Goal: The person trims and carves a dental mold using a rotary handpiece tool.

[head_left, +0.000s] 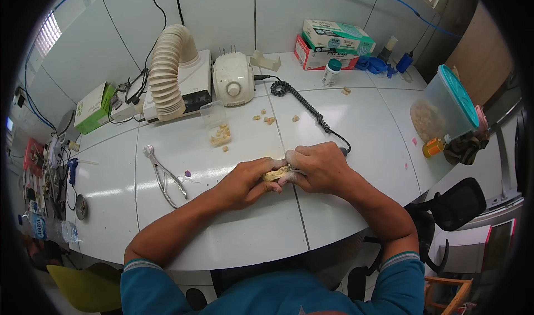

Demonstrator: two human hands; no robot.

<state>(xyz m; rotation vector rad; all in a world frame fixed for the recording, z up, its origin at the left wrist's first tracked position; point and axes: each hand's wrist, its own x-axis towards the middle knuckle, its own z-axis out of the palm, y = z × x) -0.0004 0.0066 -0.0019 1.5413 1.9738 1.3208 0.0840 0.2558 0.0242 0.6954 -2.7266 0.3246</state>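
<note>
My left hand is closed around a small, rough, yellowish piece that looks like a dental cast, over the near part of the table. Against its right side, the fingers of my right hand are closed on a rotary handpiece. Only the handpiece's dark rear end shows behind the knuckles; its tip is hidden. A coiled black cord runs from it back to a cream-coloured control unit. Left of my forearm lie metal plaster nippers with their handles apart.
Behind my hands stands a clear plastic box of yellowish pieces, with several loose bits nearby. A ribbed extraction hose arches at the back. Mask boxes, a white bottle and a lidded tub stand right.
</note>
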